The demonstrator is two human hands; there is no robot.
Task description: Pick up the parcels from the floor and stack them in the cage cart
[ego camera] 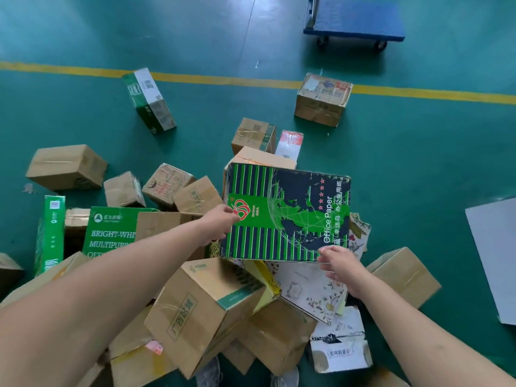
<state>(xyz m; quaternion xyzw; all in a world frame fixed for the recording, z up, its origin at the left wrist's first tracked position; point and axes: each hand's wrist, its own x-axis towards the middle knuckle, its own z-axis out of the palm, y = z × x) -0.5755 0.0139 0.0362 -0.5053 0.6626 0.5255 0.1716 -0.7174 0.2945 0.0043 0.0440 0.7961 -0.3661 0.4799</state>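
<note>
At the left of the frame, plain brown cardboard parcels and a green-and-white printed paper carton lie tumbled on the green painted floor, seemingly dumped rather than stacked. Just left of centre, the left hand grips the left edge of the green and dark-blue striped office-paper box, fingers curled round it, thumb on top. The box is at frame centre, tilted above the heap, probably to clear its neighbours. Lower right of it, the right hand pinches the near right corner, steadying the far side. No cage cart shows; a blue flat trolley stands upper right.
</note>
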